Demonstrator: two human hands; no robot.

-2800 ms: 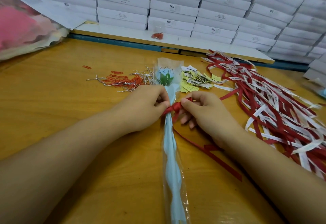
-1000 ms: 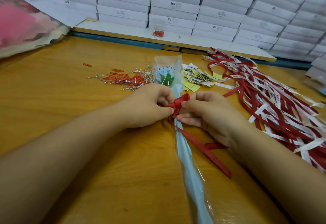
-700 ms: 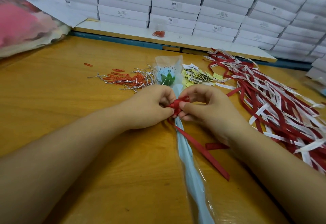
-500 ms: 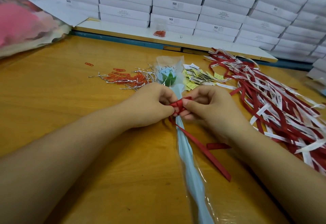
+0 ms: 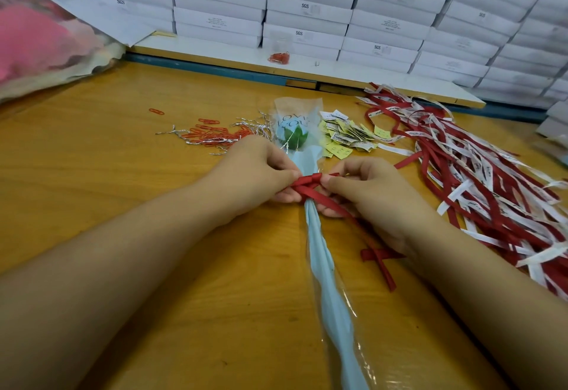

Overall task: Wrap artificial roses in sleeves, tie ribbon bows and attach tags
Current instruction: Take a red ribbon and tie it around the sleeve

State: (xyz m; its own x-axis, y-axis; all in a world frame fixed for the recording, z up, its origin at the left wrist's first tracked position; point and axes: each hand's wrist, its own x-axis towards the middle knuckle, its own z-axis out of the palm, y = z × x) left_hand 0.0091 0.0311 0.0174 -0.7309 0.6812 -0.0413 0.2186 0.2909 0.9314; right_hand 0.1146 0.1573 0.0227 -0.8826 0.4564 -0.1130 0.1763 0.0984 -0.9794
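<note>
A light blue artificial rose in a clear and blue sleeve (image 5: 321,254) lies lengthwise on the wooden table (image 5: 107,180), its head (image 5: 292,133) pointing away from me. A red ribbon (image 5: 310,182) is knotted round the sleeve just below the head. My left hand (image 5: 255,174) pinches the ribbon's left side and my right hand (image 5: 365,193) pinches its right side. A loose ribbon tail (image 5: 381,262) trails across the table under my right wrist.
A pile of red and white ribbons (image 5: 479,180) lies at the right. Small yellow and white tags (image 5: 347,136) sit beside the rose head. Red paper clips and silver twist ties (image 5: 215,136) lie at the left. White boxes (image 5: 307,8) are stacked behind. A pink bundle (image 5: 40,45) fills the far left.
My hands have drawn slightly apart on the ribbon, and the knot sits tighter against the sleeve. The ribbon tail has shifted under my right wrist.
</note>
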